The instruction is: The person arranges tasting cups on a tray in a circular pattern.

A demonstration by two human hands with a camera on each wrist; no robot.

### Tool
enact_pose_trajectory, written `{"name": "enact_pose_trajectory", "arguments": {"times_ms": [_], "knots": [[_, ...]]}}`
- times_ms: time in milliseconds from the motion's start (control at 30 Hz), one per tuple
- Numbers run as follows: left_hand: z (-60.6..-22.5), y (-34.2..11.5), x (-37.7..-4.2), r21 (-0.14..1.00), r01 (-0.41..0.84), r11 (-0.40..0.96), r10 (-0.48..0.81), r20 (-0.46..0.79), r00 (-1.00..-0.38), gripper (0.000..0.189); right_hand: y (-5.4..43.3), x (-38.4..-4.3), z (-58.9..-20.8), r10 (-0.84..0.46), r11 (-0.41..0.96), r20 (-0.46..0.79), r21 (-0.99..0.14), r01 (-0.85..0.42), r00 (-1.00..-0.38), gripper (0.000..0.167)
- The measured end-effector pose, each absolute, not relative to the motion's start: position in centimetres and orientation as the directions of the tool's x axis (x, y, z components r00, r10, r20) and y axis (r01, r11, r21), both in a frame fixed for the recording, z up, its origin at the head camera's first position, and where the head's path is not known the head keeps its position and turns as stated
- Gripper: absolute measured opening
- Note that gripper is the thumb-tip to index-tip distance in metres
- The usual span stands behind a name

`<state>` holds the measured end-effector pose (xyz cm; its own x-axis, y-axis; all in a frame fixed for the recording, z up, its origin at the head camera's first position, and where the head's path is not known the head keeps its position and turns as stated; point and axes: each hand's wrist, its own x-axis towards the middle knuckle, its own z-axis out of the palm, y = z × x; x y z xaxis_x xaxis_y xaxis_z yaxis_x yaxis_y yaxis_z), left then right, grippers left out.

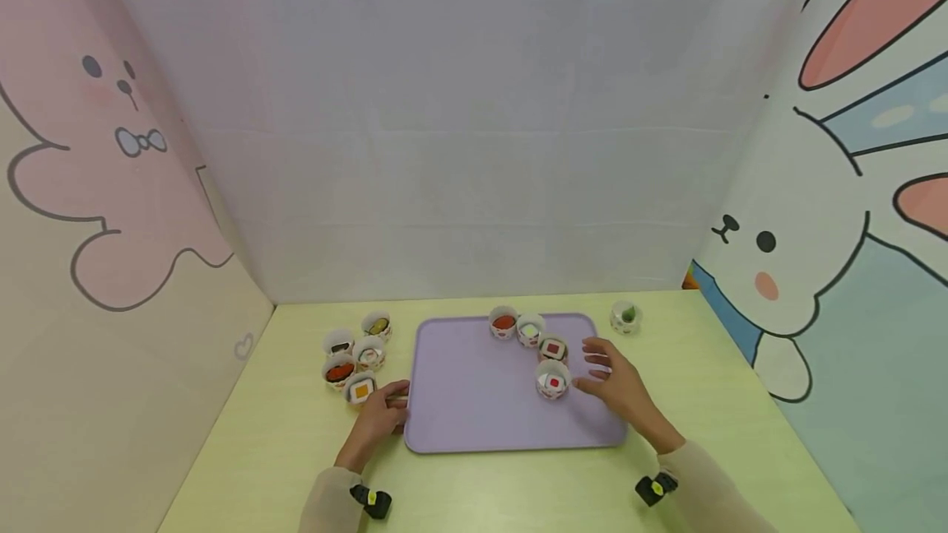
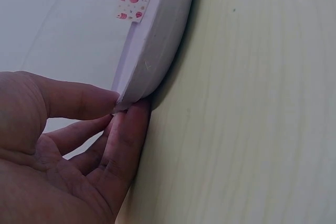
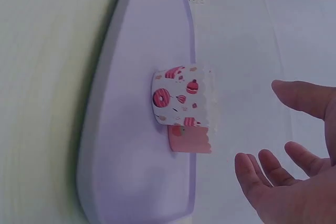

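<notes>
A lilac tray (image 1: 474,414) lies on the table. At its left edge my left hand (image 1: 381,416) pinches the rim; in the left wrist view the thumb (image 2: 86,100) is on top and the fingers curl beneath. My right hand (image 1: 622,385) hovers over the tray's right side, fingers spread and holding nothing. Nearest to it is a white paper baking cup (image 1: 553,382) printed with pink sweets, with a small red and white piece inside. Right behind that stands a pink paper cup (image 3: 190,139). Farther back on the tray are a cup with orange-red contents (image 1: 504,323) and a cup with pale green contents (image 1: 530,331).
Several filled paper cups cluster left of the tray, among them one with a yellow square (image 1: 360,390) close to my left hand. Another cup with a green piece (image 1: 626,317) stands beyond the tray's back right corner. A white backdrop (image 1: 474,146) rises behind the table.
</notes>
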<state>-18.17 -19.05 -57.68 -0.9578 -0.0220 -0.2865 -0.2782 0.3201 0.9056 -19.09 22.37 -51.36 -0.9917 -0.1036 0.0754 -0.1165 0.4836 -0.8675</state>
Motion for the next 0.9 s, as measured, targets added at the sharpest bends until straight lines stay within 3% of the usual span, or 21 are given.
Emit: {"name": "enact_pose_trajectory", "arguments": {"times_ms": [900], "knots": [[-57.6,-19.0,-18.0,0.92,-0.246,0.305,-0.01,-0.255,-0.967,0.056,28.1,-22.0,-45.4,-0.072,0.513,0.145,-0.843,-0.162,-0.987,0.075]]}}
